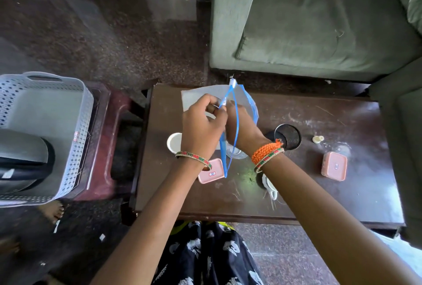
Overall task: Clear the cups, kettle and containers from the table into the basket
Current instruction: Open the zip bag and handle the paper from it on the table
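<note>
Above the dark wooden table (pixel 319 193) both hands hold a clear zip bag with a blue zipper (pixel 237 111). My left hand (pixel 201 125) pinches the bag's blue edge near the top. My right hand (pixel 239 129) reaches into the bag's mouth; its fingers are hidden inside. On the table stand a white cup (pixel 174 142), a black mesh cup (pixel 288 135), a clear glass (pixel 238 153) partly hidden by the bag, and two pink lidded containers (pixel 211 171) (pixel 334 166). The grey kettle (pixel 22 159) lies in the white perforated basket (pixel 75 111) at left.
The basket sits on a maroon stool (pixel 109 147) left of the table. A green sofa (pixel 319 22) stands behind the table, another seat (pixel 402 136) at its right end. A small pale stopper (pixel 317 139) and a white object (pixel 270 190) lie on the table.
</note>
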`<action>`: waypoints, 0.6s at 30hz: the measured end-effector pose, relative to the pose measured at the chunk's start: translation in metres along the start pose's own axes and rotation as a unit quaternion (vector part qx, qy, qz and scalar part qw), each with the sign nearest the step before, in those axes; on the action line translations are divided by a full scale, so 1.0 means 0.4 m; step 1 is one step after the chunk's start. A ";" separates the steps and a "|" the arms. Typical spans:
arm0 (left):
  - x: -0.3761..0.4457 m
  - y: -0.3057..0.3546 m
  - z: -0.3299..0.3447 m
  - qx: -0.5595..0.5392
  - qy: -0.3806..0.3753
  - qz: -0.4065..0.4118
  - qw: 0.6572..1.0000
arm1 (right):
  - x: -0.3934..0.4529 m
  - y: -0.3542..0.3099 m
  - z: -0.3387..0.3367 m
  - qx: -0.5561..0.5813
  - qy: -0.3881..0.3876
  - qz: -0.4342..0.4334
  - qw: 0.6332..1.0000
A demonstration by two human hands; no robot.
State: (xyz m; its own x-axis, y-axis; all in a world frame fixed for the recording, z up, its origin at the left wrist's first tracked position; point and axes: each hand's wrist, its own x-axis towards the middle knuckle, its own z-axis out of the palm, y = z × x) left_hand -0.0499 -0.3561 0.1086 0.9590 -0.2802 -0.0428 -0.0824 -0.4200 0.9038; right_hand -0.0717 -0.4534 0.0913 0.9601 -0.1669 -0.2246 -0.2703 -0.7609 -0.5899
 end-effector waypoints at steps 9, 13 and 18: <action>-0.010 0.036 0.014 -0.014 -0.011 0.051 0.999 | 0.001 0.004 0.014 0.384 -0.052 0.112 0.915; -0.024 0.046 0.003 -0.023 -0.027 0.072 0.997 | -0.008 -0.003 0.021 0.411 -0.030 0.117 0.903; -0.034 0.063 -0.017 -0.031 -0.047 0.115 0.992 | -0.019 -0.020 0.010 0.380 -0.040 0.094 0.919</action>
State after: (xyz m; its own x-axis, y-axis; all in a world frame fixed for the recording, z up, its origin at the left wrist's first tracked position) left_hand -0.0630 -0.3570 0.1349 0.8872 -0.4423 0.1309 -0.2766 -0.2831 0.9183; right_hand -0.0773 -0.4437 0.0945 0.8913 -0.1811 -0.4157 -0.4321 -0.0609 -0.8998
